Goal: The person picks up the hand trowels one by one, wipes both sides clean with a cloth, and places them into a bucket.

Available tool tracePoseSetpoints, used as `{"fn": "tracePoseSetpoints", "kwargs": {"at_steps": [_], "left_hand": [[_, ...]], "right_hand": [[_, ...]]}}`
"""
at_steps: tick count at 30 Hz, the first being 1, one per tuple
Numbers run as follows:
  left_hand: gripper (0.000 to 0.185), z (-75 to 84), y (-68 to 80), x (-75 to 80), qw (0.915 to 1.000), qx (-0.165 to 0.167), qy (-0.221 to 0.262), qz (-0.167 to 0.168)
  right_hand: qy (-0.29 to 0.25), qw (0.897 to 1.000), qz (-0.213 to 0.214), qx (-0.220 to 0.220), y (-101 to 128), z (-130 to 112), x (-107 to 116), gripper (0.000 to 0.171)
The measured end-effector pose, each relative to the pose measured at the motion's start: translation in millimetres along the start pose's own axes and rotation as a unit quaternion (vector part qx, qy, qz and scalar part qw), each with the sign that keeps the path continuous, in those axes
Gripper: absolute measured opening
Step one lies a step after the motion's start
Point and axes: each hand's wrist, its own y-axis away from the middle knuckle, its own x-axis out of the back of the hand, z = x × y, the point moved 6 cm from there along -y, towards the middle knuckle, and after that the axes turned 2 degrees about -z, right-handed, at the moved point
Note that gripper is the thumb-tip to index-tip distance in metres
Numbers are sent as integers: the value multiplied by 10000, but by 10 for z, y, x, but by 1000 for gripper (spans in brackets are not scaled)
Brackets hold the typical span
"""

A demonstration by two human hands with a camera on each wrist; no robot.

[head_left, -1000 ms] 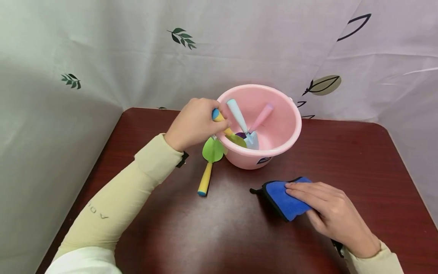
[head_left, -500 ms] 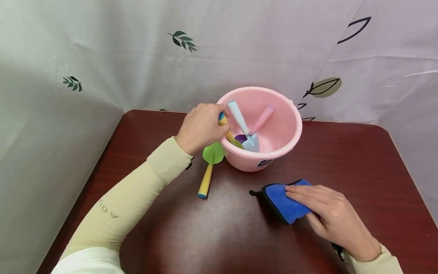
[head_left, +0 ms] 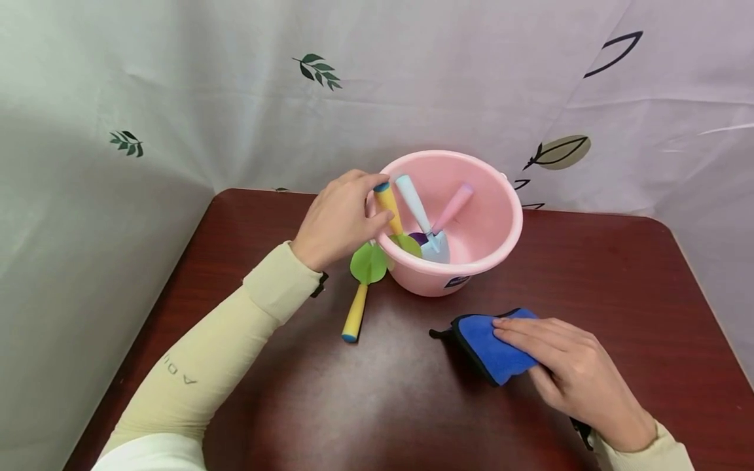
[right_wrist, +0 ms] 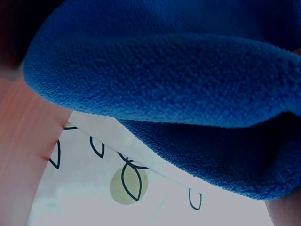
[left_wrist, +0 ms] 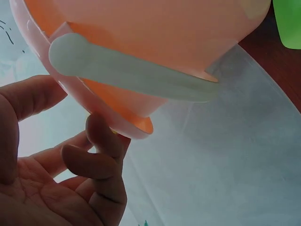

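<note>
Now, from the head view: the left hand [head_left: 337,219] is up at the near-left rim of the pink bucket [head_left: 492,252], thumb and fingers pinching the yellow handle of a green trowel [head_left: 391,212] whose blue-capped end points up and whose blade dips into the bucket. Its long axis runs steeply, leaning toward that hand. A second green trowel [head_left: 360,291] lies flat on the surface [head_left: 618,275] just below the left wrist, handle pointing back at the person, blade touching the bucket's base. That one is plainly the left hand's side. The right hand [head_left: 574,373] lies well apart, fingers flat on a blue cloth [head_left: 485,343].

Left wrist view: fingers [left_wrist: 101,141] curl loosely under the bucket's rim; the held handle is out of frame here.

Right wrist view: nothing but blue cloth [right_wrist: 160,80] filling the frame, pressed close, with a patterned curtain [right_wrist: 127,183] behind.
</note>
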Motion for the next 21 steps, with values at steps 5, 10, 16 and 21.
{"fn": "tracePoseSetpoints", "kwargs": {"at_steps": [5,10,16,21], "left_hand": [[47,-55,69,23,9998,-27,200,7],[44,-164,208,70,9988,159,472,33],[41,-336,438,82,9966,466,676,65],[43,-535,629,-32,9927,932,735,-218]], "right_hand": [[19,9999,-19,-104,14,2,-11,42],[20,9998,-46,-187,28,9,-25,42],[30,9999,114,-115,16,9,1,42],[8,9998,166,-102,-1,16,14,41]]}}
